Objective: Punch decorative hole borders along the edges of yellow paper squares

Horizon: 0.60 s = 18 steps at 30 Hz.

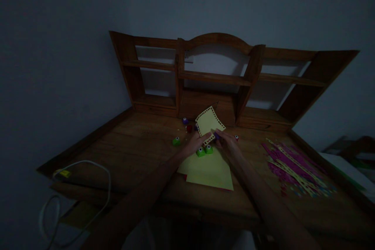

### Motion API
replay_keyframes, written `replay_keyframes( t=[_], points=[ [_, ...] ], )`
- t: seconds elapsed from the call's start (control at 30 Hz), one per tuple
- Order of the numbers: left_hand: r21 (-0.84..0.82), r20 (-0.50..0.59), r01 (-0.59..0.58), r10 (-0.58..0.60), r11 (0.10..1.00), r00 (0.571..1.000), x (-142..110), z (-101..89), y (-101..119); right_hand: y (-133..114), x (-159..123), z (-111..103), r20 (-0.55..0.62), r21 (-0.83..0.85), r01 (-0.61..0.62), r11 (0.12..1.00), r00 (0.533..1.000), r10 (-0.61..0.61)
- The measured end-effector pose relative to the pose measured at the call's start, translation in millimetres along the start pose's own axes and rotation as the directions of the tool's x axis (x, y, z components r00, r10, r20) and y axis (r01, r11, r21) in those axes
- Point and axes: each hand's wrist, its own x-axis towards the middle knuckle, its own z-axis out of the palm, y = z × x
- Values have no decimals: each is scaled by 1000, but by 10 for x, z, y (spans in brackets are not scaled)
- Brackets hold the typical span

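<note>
A pale yellow sheet of paper (208,121) with small holes punched along its edges is held up over the desk. My left hand (195,142) pinches its lower left part. At the lower right edge, my right hand (229,141) is closed around a small purple craft punch (216,136), which meets the paper. Just below lie two green punches with eye-like discs, a left one (200,152) and a right one (208,149). They rest on stacked yellow sheets (209,172). The dim light hides the fingertips' detail.
Around the paper stand another green punch (176,141), a purple punch (185,121) and a red piece (189,128). Magenta and yellow punched strips (293,164) are heaped at right. A wooden shelf unit (216,80) rises behind; a white cable (109,179) loops at left.
</note>
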Motion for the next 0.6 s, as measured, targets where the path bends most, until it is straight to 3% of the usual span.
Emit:
replay_keyframes(
  t=[0.6],
  points=[
    [-65,0,6,-6,998,1000,2,-16,-55,-12,6,-21,25,2,-2,1000,1000,2]
  ],
)
